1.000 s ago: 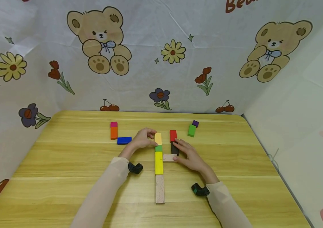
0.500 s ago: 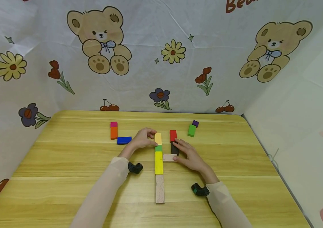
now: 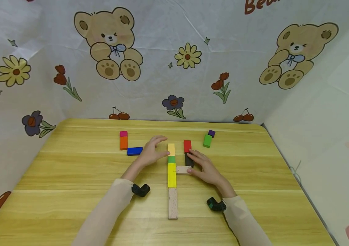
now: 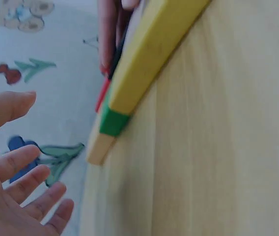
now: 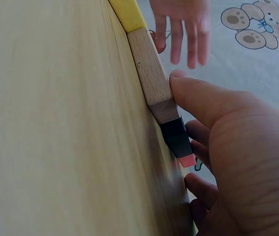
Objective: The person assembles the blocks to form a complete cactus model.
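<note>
A line of blocks runs up the table's middle in the head view: a long plain wooden block (image 3: 172,203), a yellow block (image 3: 172,175), a small green block (image 3: 171,159) and a cream block (image 3: 171,149). My left hand (image 3: 151,153), fingers spread and holding nothing, is left of the cream block. A short wooden block (image 3: 182,170) juts right from the yellow one; a black block (image 3: 188,161) and a red block (image 3: 187,146) extend up from its far end. My right hand (image 3: 206,169) rests there, thumb on the short wooden block, fingers along the black one.
Left of the line lie a blue block (image 3: 135,151), an orange block (image 3: 123,143) and a pink block (image 3: 123,133). A light green block (image 3: 207,140) and a purple block (image 3: 211,133) lie at the back right. A printed sheet hangs behind the table.
My left hand has let go of the cream block, spread its fingers and drawn back slightly to the left. The right hand and the blocks have stayed in place.
</note>
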Demonstrator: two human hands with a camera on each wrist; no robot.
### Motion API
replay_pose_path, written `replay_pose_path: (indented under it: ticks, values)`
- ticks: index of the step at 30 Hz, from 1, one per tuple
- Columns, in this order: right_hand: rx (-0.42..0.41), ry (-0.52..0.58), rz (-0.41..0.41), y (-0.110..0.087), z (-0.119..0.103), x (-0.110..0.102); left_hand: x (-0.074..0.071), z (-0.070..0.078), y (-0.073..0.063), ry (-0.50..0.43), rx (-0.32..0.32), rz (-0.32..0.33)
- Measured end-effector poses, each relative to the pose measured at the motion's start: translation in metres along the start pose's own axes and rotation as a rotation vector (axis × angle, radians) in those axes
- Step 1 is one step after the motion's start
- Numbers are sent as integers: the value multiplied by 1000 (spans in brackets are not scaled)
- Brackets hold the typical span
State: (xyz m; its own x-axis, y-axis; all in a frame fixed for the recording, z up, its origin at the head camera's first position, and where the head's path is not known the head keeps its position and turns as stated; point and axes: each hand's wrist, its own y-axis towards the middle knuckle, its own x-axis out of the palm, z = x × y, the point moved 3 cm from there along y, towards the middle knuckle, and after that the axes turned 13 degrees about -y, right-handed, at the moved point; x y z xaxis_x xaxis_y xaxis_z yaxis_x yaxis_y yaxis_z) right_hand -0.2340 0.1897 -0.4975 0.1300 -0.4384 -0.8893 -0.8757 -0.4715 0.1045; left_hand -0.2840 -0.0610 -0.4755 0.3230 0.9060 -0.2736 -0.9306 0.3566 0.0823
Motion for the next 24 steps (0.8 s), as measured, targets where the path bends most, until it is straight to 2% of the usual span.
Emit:
replay_pose_path:
  ticks: [4, 7, 13, 18, 24]
  values:
    - [2, -1, 0, 0, 1, 0, 7, 16, -25, 59, 53, -66]
    - [3, -4, 0, 1, 2, 1, 15, 22, -46, 113, 81, -113]
    - [-7, -8, 8, 1, 2, 1, 32, 24, -80, 136, 118, -201]
    - [-4, -17, 9, 1, 2, 1, 41, 15, -94, 188, 123, -212]
    - [7, -12, 6, 0, 3, 1, 46, 3, -100, 245, 126, -213]
